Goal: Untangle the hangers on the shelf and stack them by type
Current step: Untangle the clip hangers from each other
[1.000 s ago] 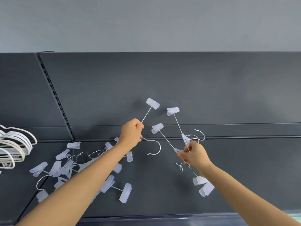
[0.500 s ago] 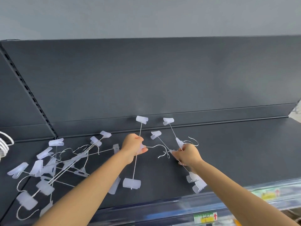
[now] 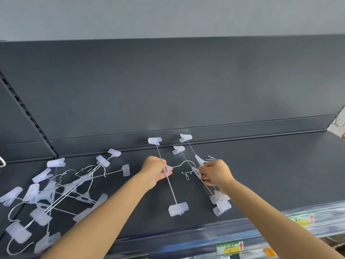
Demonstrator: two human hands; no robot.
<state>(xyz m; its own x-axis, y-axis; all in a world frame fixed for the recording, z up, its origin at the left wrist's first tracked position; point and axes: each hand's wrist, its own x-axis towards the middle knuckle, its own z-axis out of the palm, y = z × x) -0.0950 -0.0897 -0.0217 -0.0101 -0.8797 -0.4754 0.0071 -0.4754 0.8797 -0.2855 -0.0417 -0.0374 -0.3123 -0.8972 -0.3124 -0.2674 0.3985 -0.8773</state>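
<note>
While outstretched, hands (image 3: 155, 170) (image 3: 214, 173) around hangers (image 3: 171, 191) (image 3: 221, 202)

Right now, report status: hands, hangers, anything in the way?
Left hand grips single hanger mid-rod. Right hand pinches hanger pair. Its hook crosses the pair. Tangled pile lies left on shelf.

The left grip (image 3: 155, 171) has dropped toward the shelf (image 3: 261, 174) and swung its clip hanger (image 3: 169, 184) round. The rod now runs near upright, lower clip in plain sight. Its hook (image 3: 183, 162), dangling before, now reaches sideways to the right grip (image 3: 214, 173) and its pair of hangers (image 3: 179, 149).
</note>
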